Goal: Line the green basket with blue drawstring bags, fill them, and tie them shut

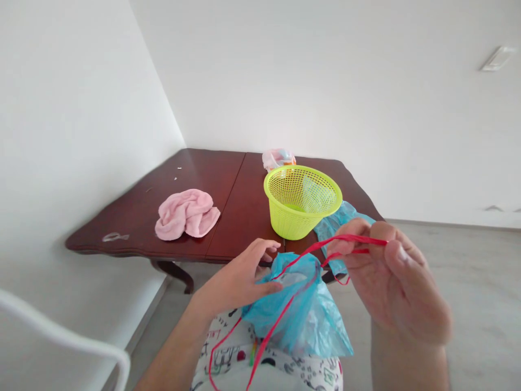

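Observation:
A light-blue plastic drawstring bag (299,312) hangs in front of my patterned clothing, gathered at its top. Its red drawstring (321,245) runs up to my right hand (391,282), which pinches a loop between thumb and fingers. My left hand (240,277) is at the bag's left side, thumb across the front and fingers curled behind its gathered mouth. A second loop of the red string dangles below, toward my lap. Parts of my left fingers are hidden by the bag.
On the dark wooden table (228,174) stand a yellow-green mesh basket (291,220) and, left of it, a crumpled pink cloth (185,214). Another blue bag (344,214) lies at the right edge. A white-and-pink plastic package (277,157) sits behind the basket. Walls border the table.

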Tool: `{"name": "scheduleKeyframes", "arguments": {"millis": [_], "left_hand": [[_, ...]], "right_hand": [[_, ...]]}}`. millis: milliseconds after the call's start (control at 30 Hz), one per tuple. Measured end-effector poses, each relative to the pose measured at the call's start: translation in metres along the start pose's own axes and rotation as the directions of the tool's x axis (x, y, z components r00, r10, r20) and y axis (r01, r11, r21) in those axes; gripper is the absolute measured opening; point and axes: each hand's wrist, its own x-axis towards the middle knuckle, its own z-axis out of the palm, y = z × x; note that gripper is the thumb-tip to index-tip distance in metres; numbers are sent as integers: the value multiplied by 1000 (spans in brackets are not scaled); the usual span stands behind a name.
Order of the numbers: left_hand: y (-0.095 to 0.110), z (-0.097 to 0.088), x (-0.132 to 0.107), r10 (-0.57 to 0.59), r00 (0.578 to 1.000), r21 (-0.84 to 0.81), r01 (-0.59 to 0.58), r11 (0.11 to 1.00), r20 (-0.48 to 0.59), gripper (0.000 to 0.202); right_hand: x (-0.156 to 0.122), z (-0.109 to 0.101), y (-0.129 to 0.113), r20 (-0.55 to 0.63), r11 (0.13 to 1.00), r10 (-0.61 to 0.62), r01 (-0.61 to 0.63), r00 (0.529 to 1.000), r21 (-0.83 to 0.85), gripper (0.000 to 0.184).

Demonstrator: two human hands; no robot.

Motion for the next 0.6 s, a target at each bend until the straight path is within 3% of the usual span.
{"name": "scheduleKeyframes", "arguments": {"millis": [33,133,167,233,300,367,400,433,467,500,567,600], "left_hand": [[-2,2,3,-23,999,9,22,1000,39,74],[0,1,9,-100,963,73,85,994,249,29],[3,-1,10,-110,947,64,95,993,302,24],[9,-5,13,-90,945,-40,108,993,315,31],[16,-9,16,-63,972,-223,114,968,225,39],[26,-12,20,-49,991,-404,95,910,124,44],[32,-13,23,-39,996,-480,74,874,83,44],[39,-14,27,-26,998,-539,49,841,51,44],[46,-15,31,-9,1000,-583,24,812,28,43],[54,-15,35,10,1000,-614,-2,789,10,42],[69,-16,42,62,998,-654,-56,754,-15,37],[76,-16,45,90,996,-665,-84,742,-25,34]], "right_hand": [[-1,-1,-1,-3,1000,5,-5,1000,2,34],[-6,-7,-3,-49,1000,-20,19,999,-15,36],[-7,-10,-4,-72,999,-30,28,997,-27,36],[-8,-17,-5,-128,997,-48,40,991,-69,36],[-8,-22,-2,-222,985,-108,74,969,-158,34],[-9,-24,5,-374,923,-299,166,878,-347,17],[-10,-22,10,-419,848,-446,224,791,-481,9],[-13,-20,16,-410,741,-589,263,696,-618,19],[-16,-17,22,-337,613,-697,282,633,-738,35],[-20,-13,28,-209,480,-753,303,624,-823,47],[-29,-3,38,105,278,-691,398,715,-874,57],[-31,2,41,236,250,-598,459,766,-853,58]]}}
